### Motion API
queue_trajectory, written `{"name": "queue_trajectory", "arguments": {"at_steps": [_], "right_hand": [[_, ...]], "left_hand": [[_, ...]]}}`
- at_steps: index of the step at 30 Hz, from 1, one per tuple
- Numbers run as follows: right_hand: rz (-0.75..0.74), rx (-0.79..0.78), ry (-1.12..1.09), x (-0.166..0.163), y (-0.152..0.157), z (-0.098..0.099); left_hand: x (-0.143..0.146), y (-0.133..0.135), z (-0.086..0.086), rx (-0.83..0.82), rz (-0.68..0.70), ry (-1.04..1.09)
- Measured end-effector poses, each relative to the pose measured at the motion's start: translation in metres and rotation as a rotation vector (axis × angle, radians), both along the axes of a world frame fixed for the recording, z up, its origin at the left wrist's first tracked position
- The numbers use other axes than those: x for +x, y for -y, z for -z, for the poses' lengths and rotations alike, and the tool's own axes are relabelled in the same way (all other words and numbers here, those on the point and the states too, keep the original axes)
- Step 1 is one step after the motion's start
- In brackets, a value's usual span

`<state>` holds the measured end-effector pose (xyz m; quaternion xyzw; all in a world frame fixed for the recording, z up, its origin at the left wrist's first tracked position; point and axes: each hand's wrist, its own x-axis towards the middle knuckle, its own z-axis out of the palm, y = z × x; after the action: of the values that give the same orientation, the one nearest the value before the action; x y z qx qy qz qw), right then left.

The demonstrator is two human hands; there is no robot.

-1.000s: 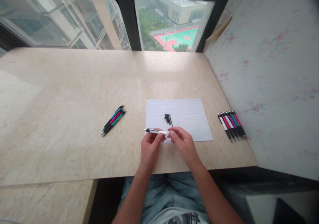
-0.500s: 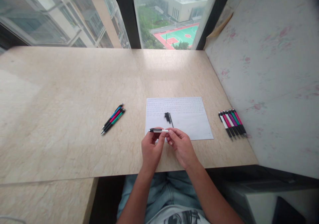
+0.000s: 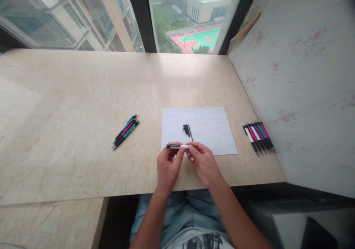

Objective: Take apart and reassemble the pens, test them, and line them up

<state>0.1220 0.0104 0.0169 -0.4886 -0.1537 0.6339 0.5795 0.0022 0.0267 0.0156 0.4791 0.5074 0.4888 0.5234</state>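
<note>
My left hand pinches a white pen barrel with a black grip, held level just above the near edge of a written sheet of paper. My right hand pinches the barrel's right end, fingers closed. Small black pen parts and a thin refill lie on the paper just beyond my fingers.
Three coloured pens lie bunched on the beige table to the left. A row of several pens lies at the right, close to a floral wall panel. Windows run along the far edge.
The pen barrel has shifted slightly right, its tip less far out to the left, and my right fingers have closed onto its end. The hands stay in place.
</note>
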Motion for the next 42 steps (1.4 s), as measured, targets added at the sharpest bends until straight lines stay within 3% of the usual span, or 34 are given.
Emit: {"name": "queue_trajectory", "arguments": {"at_steps": [4, 11, 16, 21, 24, 27, 30, 35, 42], "right_hand": [[-0.021, 0.025, 0.219, 0.011, 0.0, 0.001], [-0.06, 0.231, 1.242, 0.045, -0.027, 0.01], [-0.116, 0.272, 1.459, 0.049, -0.044, 0.021], [-0.058, 0.238, 1.301, 0.049, -0.031, 0.016], [-0.017, 0.144, 0.985, 0.039, -0.016, 0.006], [-0.076, 0.094, 0.551, 0.021, -0.004, -0.001], [-0.072, 0.063, 0.318, 0.005, 0.002, -0.003], [-0.04, 0.036, 0.18, 0.0, 0.006, 0.004], [-0.112, 0.092, 0.333, 0.009, 0.01, 0.003]], "left_hand": [[0.001, -0.001, 0.002, -0.094, -0.073, 0.107], [-0.003, -0.007, 0.017, -0.193, -0.06, 0.358], [-0.003, -0.008, 0.017, -0.201, -0.059, 0.34], [-0.003, -0.008, 0.018, -0.186, -0.064, 0.306], [-0.003, -0.007, 0.019, -0.17, -0.042, 0.289], [-0.001, -0.005, 0.016, -0.132, -0.013, 0.201], [0.001, -0.003, 0.009, -0.059, 0.005, 0.055], [0.001, -0.001, -0.004, 0.121, 0.06, -0.252], [-0.002, -0.003, -0.001, 0.054, 0.105, -0.252]]}}
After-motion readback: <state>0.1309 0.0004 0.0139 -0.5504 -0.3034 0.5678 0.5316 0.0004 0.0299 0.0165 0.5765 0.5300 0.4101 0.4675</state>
